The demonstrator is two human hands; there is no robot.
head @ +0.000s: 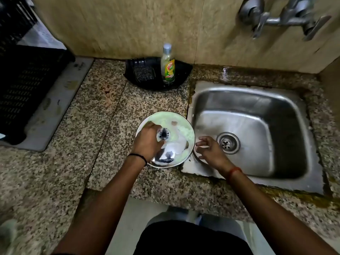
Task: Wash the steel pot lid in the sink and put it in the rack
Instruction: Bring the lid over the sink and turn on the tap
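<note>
I count one black rack (pixel 24 83) at far left, cut off by the frame edge. On the granite tabletop (pixel 95 115), one black tray (pixel 176 83) holds one soap bottle (pixel 167 68) and a scrubber I can barely make out. One soapy steel lid (pixel 182 131) sits just left of the sink (pixel 287 115). My left hand (pixel 148 140) curls its grip round the lid's knob (pixel 163 134). My right hand (pixel 211 151) hovers loose-fingered, holding nothing, beside the lid.

head view | looks steeply down, close | over granite counter (pixel 103 115) and sink (pixel 257 100)
</note>
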